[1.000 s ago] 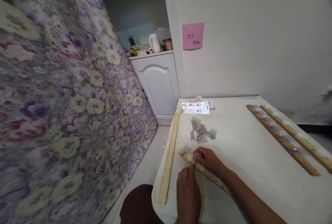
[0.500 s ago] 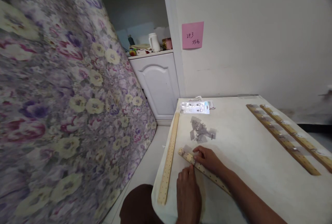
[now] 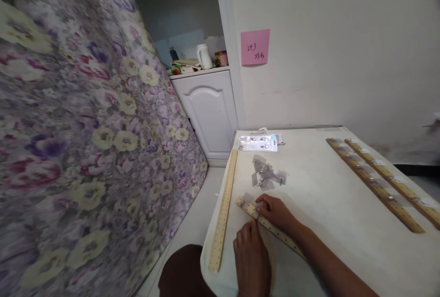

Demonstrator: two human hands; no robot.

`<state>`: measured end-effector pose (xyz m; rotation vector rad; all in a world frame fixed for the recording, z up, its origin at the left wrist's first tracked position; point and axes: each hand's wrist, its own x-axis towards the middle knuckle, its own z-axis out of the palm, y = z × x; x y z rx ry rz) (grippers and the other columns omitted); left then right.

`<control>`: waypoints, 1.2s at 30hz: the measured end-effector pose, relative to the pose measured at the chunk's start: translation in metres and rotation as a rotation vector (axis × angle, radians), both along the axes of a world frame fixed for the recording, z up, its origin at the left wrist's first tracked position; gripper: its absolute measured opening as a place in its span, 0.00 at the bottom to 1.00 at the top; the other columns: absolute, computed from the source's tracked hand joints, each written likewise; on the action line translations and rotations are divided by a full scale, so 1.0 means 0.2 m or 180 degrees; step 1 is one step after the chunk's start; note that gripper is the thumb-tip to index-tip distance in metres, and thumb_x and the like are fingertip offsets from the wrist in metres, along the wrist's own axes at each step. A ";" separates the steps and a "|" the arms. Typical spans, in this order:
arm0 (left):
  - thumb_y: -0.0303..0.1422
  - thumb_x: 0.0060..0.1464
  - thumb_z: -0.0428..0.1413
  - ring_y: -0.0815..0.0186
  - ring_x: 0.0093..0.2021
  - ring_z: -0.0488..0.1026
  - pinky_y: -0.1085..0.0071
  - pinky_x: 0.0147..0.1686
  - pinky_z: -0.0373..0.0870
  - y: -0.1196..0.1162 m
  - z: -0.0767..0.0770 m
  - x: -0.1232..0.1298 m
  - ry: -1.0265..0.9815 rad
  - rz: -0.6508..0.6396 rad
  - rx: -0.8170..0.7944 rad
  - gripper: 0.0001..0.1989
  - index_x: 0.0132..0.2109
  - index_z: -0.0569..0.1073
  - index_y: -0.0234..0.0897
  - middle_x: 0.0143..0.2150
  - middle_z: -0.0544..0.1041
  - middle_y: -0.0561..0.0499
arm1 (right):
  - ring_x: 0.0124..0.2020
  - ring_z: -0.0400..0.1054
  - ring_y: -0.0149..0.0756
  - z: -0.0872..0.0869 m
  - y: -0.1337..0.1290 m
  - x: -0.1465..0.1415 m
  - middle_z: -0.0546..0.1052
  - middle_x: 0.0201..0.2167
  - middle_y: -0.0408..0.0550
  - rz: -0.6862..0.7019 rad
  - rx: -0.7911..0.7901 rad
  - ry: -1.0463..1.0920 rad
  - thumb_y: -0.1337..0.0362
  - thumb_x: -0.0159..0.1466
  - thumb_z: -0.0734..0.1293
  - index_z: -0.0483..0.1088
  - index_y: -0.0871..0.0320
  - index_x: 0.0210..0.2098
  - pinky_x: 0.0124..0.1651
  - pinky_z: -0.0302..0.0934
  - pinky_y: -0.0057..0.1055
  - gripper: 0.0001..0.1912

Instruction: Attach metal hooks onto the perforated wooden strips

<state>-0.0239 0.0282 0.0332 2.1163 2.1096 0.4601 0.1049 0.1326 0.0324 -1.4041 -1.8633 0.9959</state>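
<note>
A narrow wooden strip [image 3: 280, 233] with rows of holes lies slantwise on the table under both my hands. My right hand [image 3: 277, 212] comes from the right, fingers pinched on a small metal hook [image 3: 257, 215] at the strip. From below, my left hand [image 3: 252, 258] reaches the strip's near edge beside that hook, index finger forward and the others curled. A clear-backed hook [image 3: 243, 202] sits near the strip's far end. Beyond the hands, several hooks with clear square pads [image 3: 266, 175] lie in a pile. My fingers partly hide the hook being held.
Another holed wooden strip [image 3: 223, 214] lies along the table's left edge. Two darker strips carrying hooks, one nearer [image 3: 374, 182] and one farther right [image 3: 392, 178], lie at right. Hook packaging [image 3: 257, 143] rests at the back, before the wall. A floral curtain [image 3: 103, 127] hangs left.
My left hand has shifted very slightly, its wrist a little to the right. My right hand and the wooden strip stay almost where they were.
</note>
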 end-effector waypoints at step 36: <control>0.23 0.56 0.47 0.58 0.49 0.62 0.62 0.48 0.54 -0.02 0.01 0.01 -0.0012 -0.0054 0.0084 0.25 0.61 0.61 0.38 0.53 0.68 0.46 | 0.28 0.66 0.33 -0.03 0.02 -0.02 0.74 0.25 0.42 -0.0201 -0.0202 -0.0175 0.63 0.51 0.69 0.72 0.57 0.39 0.32 0.54 0.27 0.15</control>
